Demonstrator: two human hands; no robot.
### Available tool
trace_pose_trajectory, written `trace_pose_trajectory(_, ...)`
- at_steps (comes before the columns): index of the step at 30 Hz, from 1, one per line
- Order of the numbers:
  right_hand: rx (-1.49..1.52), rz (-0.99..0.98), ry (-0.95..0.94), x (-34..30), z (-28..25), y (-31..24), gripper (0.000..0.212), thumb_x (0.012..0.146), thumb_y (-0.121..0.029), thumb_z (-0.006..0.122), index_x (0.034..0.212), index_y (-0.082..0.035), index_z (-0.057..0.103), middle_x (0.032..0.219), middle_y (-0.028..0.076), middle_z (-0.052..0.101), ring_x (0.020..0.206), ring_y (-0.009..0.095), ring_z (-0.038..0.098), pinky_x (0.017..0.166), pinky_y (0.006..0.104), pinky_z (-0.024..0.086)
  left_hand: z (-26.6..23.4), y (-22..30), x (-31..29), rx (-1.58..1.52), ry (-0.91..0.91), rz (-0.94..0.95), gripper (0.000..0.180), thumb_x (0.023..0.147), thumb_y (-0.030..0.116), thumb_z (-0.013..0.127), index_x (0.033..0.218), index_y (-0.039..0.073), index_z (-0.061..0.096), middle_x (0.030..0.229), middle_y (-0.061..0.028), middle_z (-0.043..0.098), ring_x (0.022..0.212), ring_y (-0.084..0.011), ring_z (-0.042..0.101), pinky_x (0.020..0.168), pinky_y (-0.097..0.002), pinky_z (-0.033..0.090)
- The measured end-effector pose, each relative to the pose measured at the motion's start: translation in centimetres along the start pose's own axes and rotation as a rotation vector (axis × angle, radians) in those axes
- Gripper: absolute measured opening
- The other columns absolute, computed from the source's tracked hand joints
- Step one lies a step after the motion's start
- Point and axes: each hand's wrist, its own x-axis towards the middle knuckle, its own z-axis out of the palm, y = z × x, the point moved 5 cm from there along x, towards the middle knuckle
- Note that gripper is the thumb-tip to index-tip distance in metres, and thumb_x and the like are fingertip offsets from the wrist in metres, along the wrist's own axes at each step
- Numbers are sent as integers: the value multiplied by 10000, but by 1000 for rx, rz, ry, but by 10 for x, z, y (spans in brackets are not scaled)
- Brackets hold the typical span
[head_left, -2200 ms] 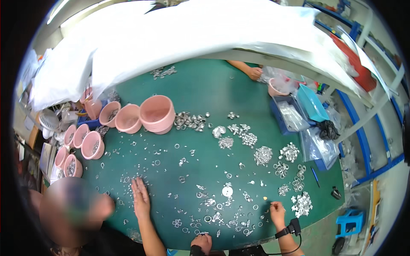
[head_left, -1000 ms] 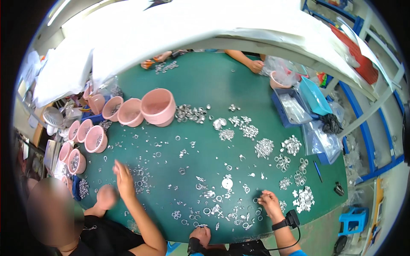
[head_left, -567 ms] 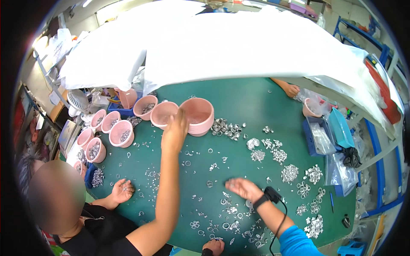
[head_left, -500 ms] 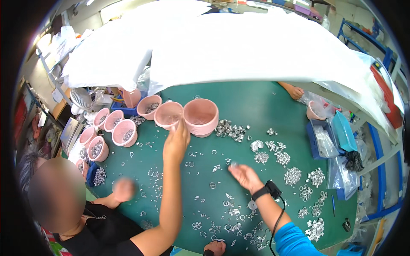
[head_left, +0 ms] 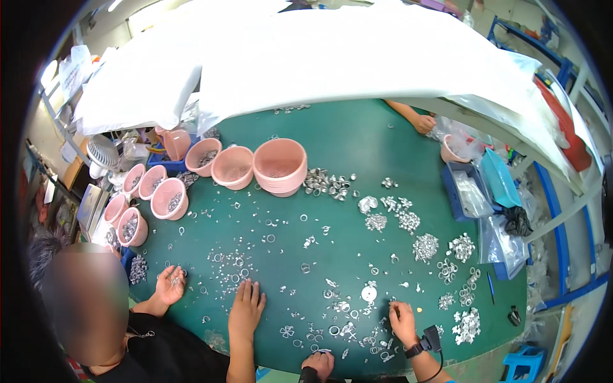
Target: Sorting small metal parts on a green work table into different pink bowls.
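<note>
My left hand (head_left: 318, 364) rests at the near edge of the green table with its fingers curled. Small silver metal pieces lie just beyond its knuckles; what it holds, if anything, is hidden. To the right, my right hand (head_left: 402, 323), wearing a dark wristband with a small black box and a cable, reaches low over the table. Its fingers are bent together, and anything between them is too small to make out. Beside it, on the left, are a round white disc (head_left: 369, 293) and a scatter of silver rings and small metal parts (head_left: 345, 329).
A co-worker at left has one hand (head_left: 247, 311) flat near loose parts and the other (head_left: 170, 285) palm up with small pieces. Pink buckets (head_left: 280, 167) stand at the back left. Sorted metal piles (head_left: 425, 247) and blue bins (head_left: 469, 191) lie right. Another person's hand (head_left: 423, 124) shows far back.
My right hand has come back toward me from the middle of the table, and its fingers are now bent down. The co-worker's raised hand has dropped from the buckets to the table.
</note>
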Motion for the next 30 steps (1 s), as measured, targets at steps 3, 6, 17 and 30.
trace_pose_trajectory(3, -252, -159, -5, -22, -11, 6, 177, 693, -70, 516, 862, -21, 533, 842, 129, 541, 812, 284, 492, 725, 351, 392, -6, 8, -3, 75, -17, 13, 213, 784, 175, 398, 693, 23, 517, 702, -182, 543, 651, -331, 519, 589, -405, 420)
trace_pose_trajectory(6, -191, -56, 7, -29, -9, 16, 179, 684, -71, 516, 857, -30, 538, 862, 135, 532, 836, 305, 476, 755, 365, 375, -13, 9, -2, 114, 164, 63, 203, 751, 164, 439, 603, 36, 489, 619, -158, 519, 560, -309, 506, 511, -400, 414)
trace_pose_trajectory(17, -127, -108, -156, -23, 44, -9, 158, 679, -66, 514, 834, -36, 531, 845, 125, 529, 820, 296, 476, 748, 366, 372, -23, 15, -3, 179, 432, 127, 235, 701, 110, 502, 475, 53, 467, 495, -115, 479, 433, -274, 487, 411, -371, 412)
trace_pose_trajectory(30, 266, 17, 155, 17, 24, 12, 123, 744, -36, 462, 837, -34, 543, 906, 104, 557, 835, 213, 516, 741, 299, 395, -12, -19, -8, -1251, 382, -353, 451, 865, 232, 353, 469, 23, 411, 405, -17, 343, 372, -158, 357, 365, -296, 257)
